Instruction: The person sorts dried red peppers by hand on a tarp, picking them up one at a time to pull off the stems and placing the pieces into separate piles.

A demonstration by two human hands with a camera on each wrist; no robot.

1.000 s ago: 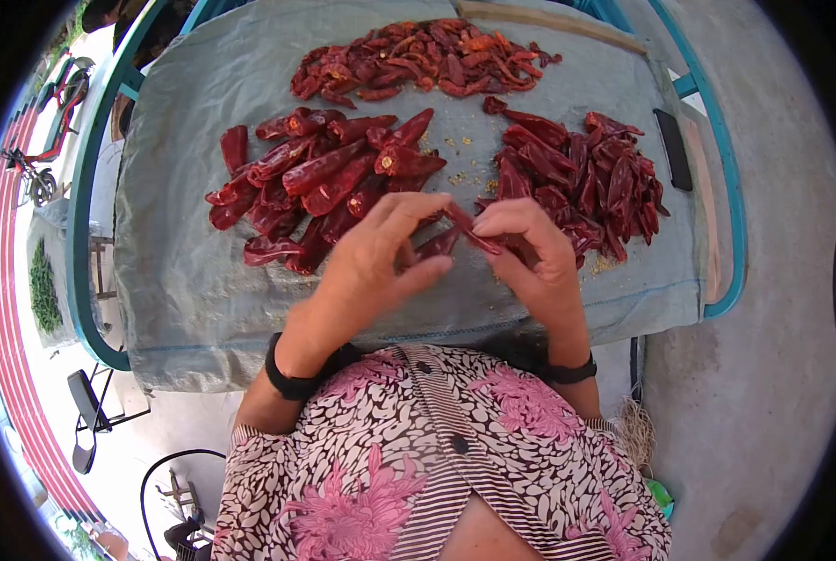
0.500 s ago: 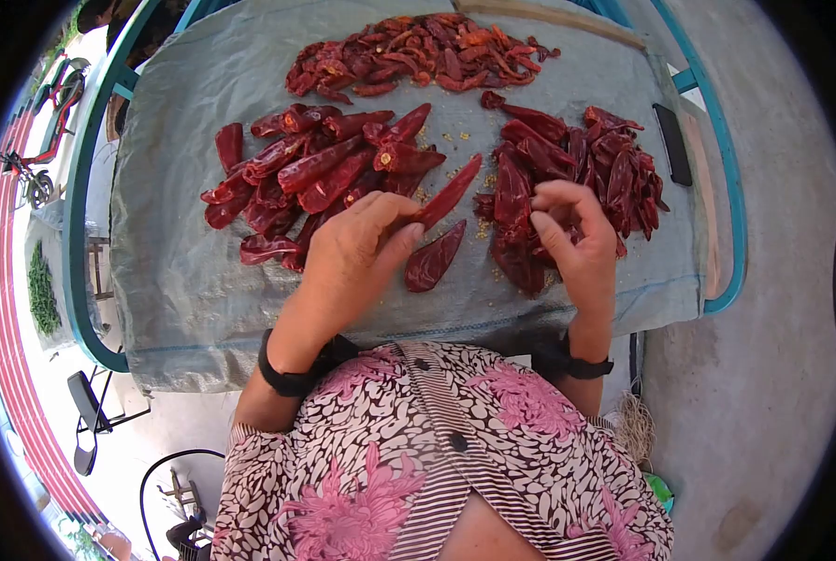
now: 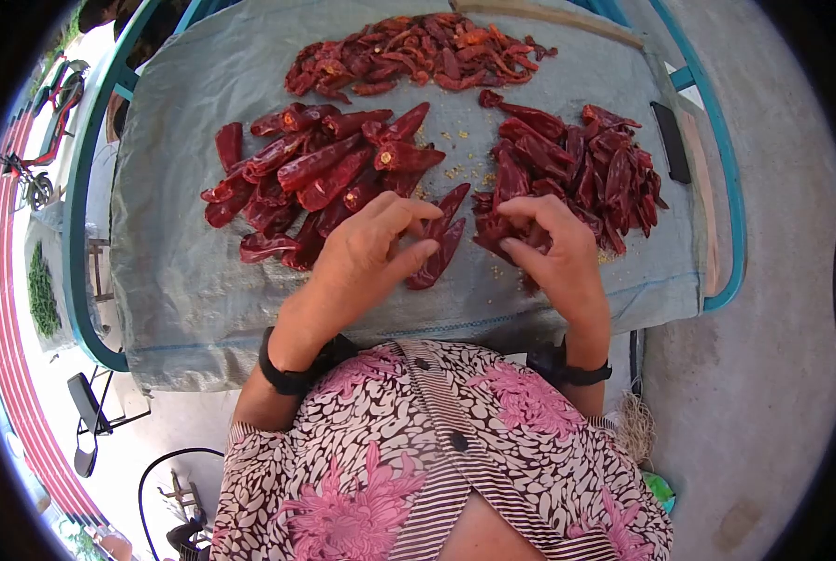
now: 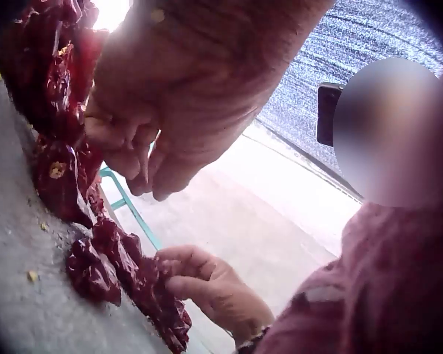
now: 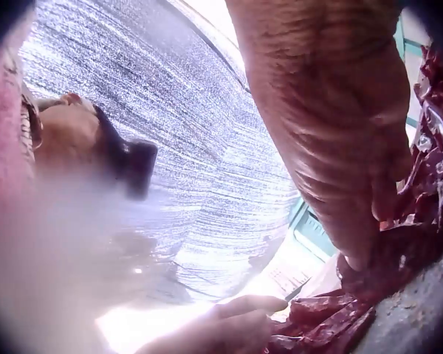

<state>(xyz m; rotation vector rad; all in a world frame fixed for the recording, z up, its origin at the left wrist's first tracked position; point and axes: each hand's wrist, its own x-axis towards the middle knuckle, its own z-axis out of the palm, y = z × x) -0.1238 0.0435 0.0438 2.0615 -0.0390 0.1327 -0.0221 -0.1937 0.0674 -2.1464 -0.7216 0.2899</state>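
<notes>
The left hand [image 3: 362,248], grip loose, stands beside two peppers [image 3: 442,259], covering part of the left pile [image 3: 320,168]; whether the right hand [image 3: 560,251] grips anything, I cannot tell.

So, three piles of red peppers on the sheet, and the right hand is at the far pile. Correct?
Not the far pile: the right hand is at the near right-hand pile, as the head view shows. Three piles of red peppers on the sheet is correct.
</notes>
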